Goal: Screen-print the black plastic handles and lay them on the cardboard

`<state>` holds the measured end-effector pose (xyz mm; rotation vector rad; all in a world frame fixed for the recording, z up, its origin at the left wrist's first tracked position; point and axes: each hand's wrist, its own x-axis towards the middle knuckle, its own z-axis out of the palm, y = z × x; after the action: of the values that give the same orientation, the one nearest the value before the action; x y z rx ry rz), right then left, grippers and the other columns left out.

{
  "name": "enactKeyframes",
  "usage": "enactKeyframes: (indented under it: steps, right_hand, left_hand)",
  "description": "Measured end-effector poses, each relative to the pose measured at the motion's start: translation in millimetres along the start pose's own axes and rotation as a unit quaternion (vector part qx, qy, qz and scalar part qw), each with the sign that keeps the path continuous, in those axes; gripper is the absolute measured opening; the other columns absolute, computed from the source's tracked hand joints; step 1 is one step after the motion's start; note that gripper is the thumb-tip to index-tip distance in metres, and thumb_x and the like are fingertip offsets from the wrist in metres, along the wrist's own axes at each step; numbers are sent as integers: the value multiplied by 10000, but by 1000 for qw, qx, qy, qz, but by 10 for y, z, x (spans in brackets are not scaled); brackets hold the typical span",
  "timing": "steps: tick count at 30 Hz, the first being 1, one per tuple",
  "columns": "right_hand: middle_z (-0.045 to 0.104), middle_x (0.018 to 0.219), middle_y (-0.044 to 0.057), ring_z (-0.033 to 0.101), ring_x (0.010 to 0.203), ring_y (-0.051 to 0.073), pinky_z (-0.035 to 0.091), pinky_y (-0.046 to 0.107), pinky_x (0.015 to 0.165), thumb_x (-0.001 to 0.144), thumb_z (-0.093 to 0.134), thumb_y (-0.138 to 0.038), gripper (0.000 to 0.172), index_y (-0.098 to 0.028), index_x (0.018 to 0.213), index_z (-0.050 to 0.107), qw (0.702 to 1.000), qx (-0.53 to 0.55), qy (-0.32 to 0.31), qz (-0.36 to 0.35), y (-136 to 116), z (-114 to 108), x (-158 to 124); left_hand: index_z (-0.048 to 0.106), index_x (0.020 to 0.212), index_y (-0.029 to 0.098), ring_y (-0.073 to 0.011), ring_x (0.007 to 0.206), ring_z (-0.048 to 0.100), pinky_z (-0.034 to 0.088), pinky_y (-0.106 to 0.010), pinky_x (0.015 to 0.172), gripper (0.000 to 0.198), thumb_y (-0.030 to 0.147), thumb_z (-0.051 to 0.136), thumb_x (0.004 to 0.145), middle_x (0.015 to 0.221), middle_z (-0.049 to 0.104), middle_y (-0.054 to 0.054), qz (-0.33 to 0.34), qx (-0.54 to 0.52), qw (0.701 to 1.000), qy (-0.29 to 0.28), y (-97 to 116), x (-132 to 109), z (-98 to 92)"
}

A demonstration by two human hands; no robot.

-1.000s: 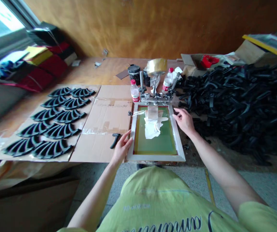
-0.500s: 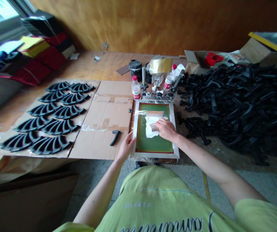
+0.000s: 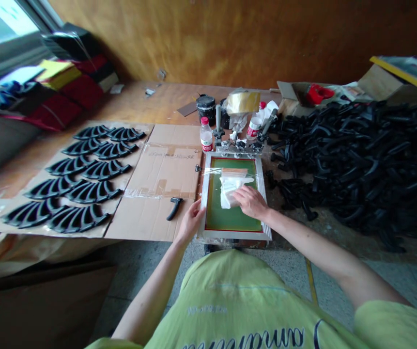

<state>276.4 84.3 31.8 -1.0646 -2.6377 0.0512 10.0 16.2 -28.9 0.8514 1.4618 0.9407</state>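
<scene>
A printing screen (image 3: 265, 224) with a silver frame and green mesh lies flat at the table's near edge. My left hand (image 3: 192, 219) grips the left rail of the frame, fingers curled on it. My right hand (image 3: 251, 200) rests on the mesh with fingers closed on a squeegee smeared with white ink (image 3: 232, 188). A single black handle-shaped part (image 3: 174, 208) lies on the cardboard (image 3: 161, 194) just left of the frame.
Several black curved parts (image 3: 81, 179) lie in two rows on cardboard to the left. A big heap of black parts (image 3: 361, 155) fills the right. Two bottles (image 3: 206, 135), an ink pot (image 3: 206, 104) and a tape roll (image 3: 243, 100) stand behind the screen. Boxes sit at the far corners.
My right hand left the frame's right rail, came onto the mesh, took the white-smeared squeegee and drew it toward me. My left hand stayed on the left rail.
</scene>
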Motion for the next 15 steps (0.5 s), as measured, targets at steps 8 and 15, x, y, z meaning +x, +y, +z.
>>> enactKeyframes:
  steps: [8, 15]
  right_hand:
    - [737, 950, 49, 613, 887, 218, 455, 331, 795, 872, 696, -220, 332, -241, 1202, 688, 997, 38, 26, 54, 58, -231, 241]
    - [730, 927, 64, 634, 795, 187, 478, 327, 782, 979, 536, -393, 426, -192, 1351, 589, 939, 113, 149, 288, 930, -688, 447]
  left_hand:
    - [457, 1475, 162, -144, 571, 617, 455, -215, 483, 875, 542, 747, 743, 707, 662, 9, -9, -41, 999, -25, 184, -81, -16]
    - [693, 1163, 154, -86, 544, 554, 410, -181, 464, 568, 591, 697, 800, 754, 674, -14, 61, -108, 992, -4, 1043, -288, -43]
